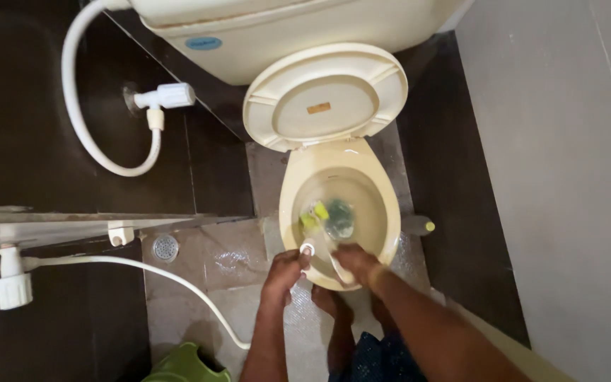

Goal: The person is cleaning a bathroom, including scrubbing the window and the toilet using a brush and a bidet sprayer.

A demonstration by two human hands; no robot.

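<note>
Feet [330, 301] stood bare on wet floor [228, 262]. Left hand [286, 272] clamped a hose nozzle [307, 249] at the bowl rim; right hand [353, 262] gripped a white brush handle [335, 267], yellow-green brush head [316, 214] down in the toilet bowl [383, 212]. Scrubbing step in hand, likely; next called for rinsing. Seat lid [323, 95] was up.

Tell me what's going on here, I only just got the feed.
A person stands over a cream toilet bowl with the seat up. Both hands grip a white brush handle at the near rim: the left hand near its top end, the right hand beside it. The brush head, yellow-green, is down in the bowl's water. A white hose runs across the wet floor on the left.
</note>
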